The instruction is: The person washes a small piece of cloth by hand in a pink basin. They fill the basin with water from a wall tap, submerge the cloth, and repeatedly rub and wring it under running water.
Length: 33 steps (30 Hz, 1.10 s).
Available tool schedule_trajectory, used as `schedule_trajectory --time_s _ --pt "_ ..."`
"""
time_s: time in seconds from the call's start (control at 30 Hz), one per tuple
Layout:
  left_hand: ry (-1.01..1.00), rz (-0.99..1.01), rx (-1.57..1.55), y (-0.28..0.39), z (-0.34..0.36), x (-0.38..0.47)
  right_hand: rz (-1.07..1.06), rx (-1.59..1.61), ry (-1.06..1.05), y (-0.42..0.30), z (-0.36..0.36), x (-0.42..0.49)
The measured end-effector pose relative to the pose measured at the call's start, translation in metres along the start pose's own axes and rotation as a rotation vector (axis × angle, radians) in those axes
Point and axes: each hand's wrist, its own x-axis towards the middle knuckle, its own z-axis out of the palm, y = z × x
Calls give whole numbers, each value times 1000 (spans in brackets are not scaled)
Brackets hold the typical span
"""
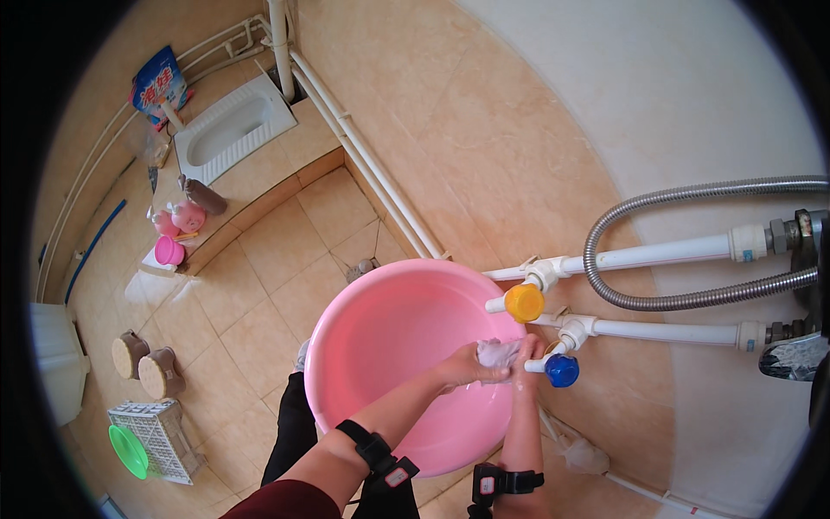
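A wet-looking, pale lavender cloth (496, 353) is bunched up between my two hands, over the right side of a large round pink basin (382, 337). My left hand (465, 368) grips its left end, thumb towards me. On the other end is my right hand (526, 360), close beside the spout of a tap with a blue knob (561, 370); the cloth partly hides these fingers. A second tap, with a yellow knob (524, 303), points its spout over the basin's rim just beyond. Whether water is running cannot be made out.
White pipes (648, 254) and a looped metal hose (603, 259) run along the right wall. Farther left are a squat toilet (227, 130), pink bottles (188, 216), a detergent bag (159, 84), two small stools (161, 373), and a crate (172, 441) with a green basin (128, 452).
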Motion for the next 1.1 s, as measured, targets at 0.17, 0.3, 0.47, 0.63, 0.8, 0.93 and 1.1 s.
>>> schedule_trajectory --time_s 0.17,0.3,0.47,0.63,0.8,0.93,1.1 --pt "479 36 -455 -7 12 5 -50 -177 -34 -7 -9 -1" --pt "617 143 -614 -9 14 23 20 181 69 -29 14 -31" --pt "810 44 -289 -9 31 27 97 351 -84 -50 22 -44" --pt "737 -90 -225 -20 40 22 92 248 75 -61 12 -35" --pt "772 -46 -295 -33 28 30 96 54 -40 -57 16 -37" --pt "804 -70 -31 -31 24 31 102 449 -132 -44 26 -36" --pt "255 -131 -442 -16 14 10 -68 168 -266 -21 26 -38"
